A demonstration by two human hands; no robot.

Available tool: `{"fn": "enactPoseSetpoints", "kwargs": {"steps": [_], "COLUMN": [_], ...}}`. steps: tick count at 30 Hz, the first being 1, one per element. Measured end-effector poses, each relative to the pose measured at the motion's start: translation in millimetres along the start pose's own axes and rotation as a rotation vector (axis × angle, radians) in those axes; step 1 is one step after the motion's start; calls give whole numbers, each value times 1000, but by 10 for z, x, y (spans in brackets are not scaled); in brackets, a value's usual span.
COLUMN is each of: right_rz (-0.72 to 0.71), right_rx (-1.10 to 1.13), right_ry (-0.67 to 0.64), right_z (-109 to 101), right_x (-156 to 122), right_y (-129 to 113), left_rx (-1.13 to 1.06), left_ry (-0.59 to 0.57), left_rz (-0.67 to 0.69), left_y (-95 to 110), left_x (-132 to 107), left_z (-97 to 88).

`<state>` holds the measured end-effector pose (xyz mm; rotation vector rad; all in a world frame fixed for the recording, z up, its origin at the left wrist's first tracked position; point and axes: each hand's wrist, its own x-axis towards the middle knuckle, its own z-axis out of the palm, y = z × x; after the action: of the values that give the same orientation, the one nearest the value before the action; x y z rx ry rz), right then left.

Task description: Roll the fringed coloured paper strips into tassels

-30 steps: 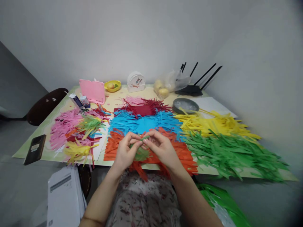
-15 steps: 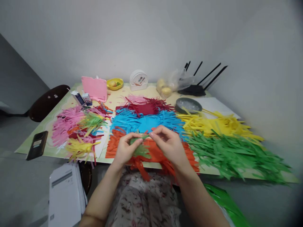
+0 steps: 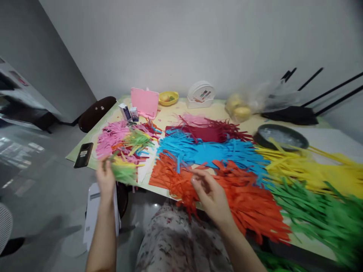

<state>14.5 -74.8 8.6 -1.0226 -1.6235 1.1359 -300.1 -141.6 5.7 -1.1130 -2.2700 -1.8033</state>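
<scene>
Your left grip point(image 3: 105, 172) is pinched on one end of a small green tassel point(image 3: 124, 173), whose loose strands spread in front of the yellow tassel point(image 3: 121, 161) at the near left of the table point(image 3: 85, 138); blur hides whether the two touch. Your right grip point(image 3: 212, 194) hovers above the orange fringed paper point(image 3: 244, 185), fingers loosely curled, thumb and forefinger apart. Carrying the green tassel at the mixed pile of strips looks like the step in hand (the blur suggests a quick move). Setting it down would call for lowering it flat and loosening the pinch without dragging its neighbours. Crowding makes that awkward: the pink fringe heap point(image 3: 112, 136) and another multicoloured tassel point(image 3: 140, 140) fill that corner, a phone point(image 3: 83, 155) lies just beside your left wrist, and the table's near edge is close, so strands could hang over it. Two small cartons point(image 3: 129, 112) stand behind the heap. Across the middle and right, blue fringed paper point(image 3: 208, 153), yellow fringed paper point(image 3: 337, 168) and green fringed paper point(image 3: 314, 207) lie spread, with a dark bowl point(image 3: 280, 136) beyond the yellow.
</scene>
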Motion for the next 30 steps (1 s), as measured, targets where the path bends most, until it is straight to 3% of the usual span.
{"fn": "enactPoseSetpoints", "kwargs": {"steps": [2, 4, 6, 9, 10, 12, 16, 25, 28, 30], "right_rz": [19, 30, 49, 91, 104, 127, 182, 211, 215, 254], "right_rx": [30, 39, 34, 36, 39, 47, 40, -23, -59, -138], "right_ry": [-17, -41, -43, -8, 2, 23, 76, 214, 309, 464], "right_z": [48, 89, 108, 83, 64, 16, -108, -411, -681, -1046], "right_x": [-5, -7, -19, -64, -85, -130, -208, -363, -510, -667], "right_y": [61, 115, 174, 283, 323, 400, 514, 548, 630, 763], "left_rx": [201, 338, 410, 543, 631, 712, 791, 889, 783, 628], "left_ry": [259, 261, 80, -317, -397, -448, -442, -274, -172, -118], "left_rz": [152, 272, 365, 367, 317, 271, 229, 326, 376, 480], "left_y": [-14, 43, 72, -64, -150, -328, -465, -34, 130, 304], "left_x": [317, 462, 409, 96, -20, -204, -311, -196, -119, -143], "left_z": [-303, -397, -275, 149, 295, 523, 666, 576, 477, 421]}}
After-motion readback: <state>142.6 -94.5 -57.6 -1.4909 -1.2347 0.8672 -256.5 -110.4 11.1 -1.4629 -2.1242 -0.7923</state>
